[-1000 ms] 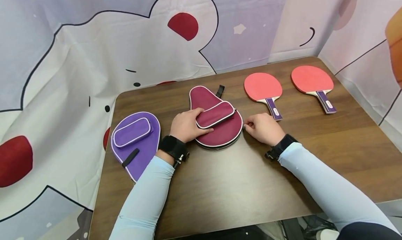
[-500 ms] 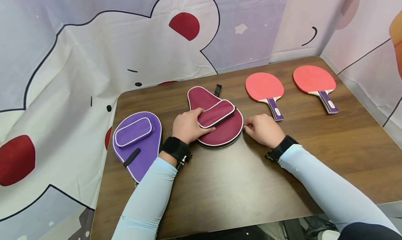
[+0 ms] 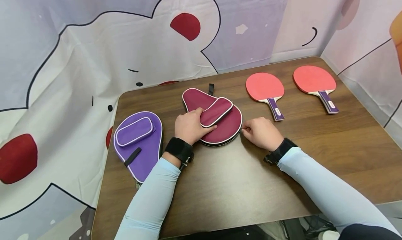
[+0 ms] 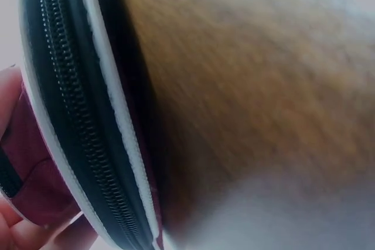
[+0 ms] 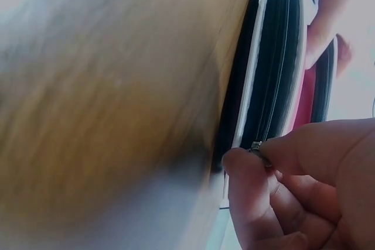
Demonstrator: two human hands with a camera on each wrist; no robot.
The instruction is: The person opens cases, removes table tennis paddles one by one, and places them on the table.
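So the maroon paddle case (image 3: 220, 123) is laid flat on the brown table (image 3: 238, 184), roughly mid-table toward the far side, with its narrow handle end pointed away to the left and a little black strap (image 3: 211, 89) sticking out at the back. The left hand (image 3: 190, 126) is rested on the case's near-left part, fingers curled over the edge of the raised front pocket (image 3: 216, 111), thumb laid along the pocket's lower edge, so it's gripped rather than just touched. The right hand (image 3: 262, 132) is curled up tight right at the case's right rim, and in the right wrist view the small metal zipper pull (image 5: 256, 145) is seen pinched between thumb and forefinger, right against the black zipper band with white piping. The zipper track (image 4: 70, 115) is also shown up close in the left wrist view, teeth closed along the stretch that's visible; the rest can't be told. A purple case (image 3: 138, 144) of the same shape is laid to the left, just beside the left forearm, near the table's left edge. Two red paddles with purple handles are set farther right, well apart from the hands: one paddle (image 3: 265, 88) closer in, the other paddle (image 3: 314, 81) near the far right corner. A cartoon-print cloth (image 3: 94, 51) is hung behind it all.
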